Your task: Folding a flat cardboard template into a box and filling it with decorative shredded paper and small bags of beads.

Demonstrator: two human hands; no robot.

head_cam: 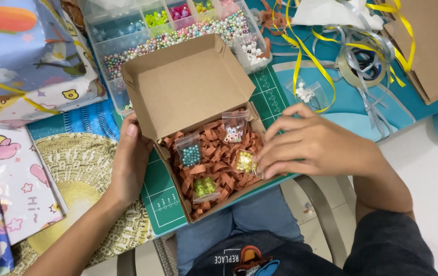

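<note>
The cardboard box (188, 82) is plain brown, and the crinkled paper shreds (214, 168) filling it are rust brown. On the shreds lie four clear bags: teal beads (191, 155), white beads with coloured marks (233, 136), yellow-gold beads (245, 162) and lime green beads (204, 187). The cutting mat (162, 197) under the box is dark green with a white grid. The bead organiser (178, 30) at the mat's far edge holds pastel, green, pink and white beads. Yellow ribbon (306, 53) and grey ribbon (367, 76) curl over the blue tabletop (352, 110). At the far left corner, the wrapped gift (29, 56) is pale blue with cartoon prints.
</note>
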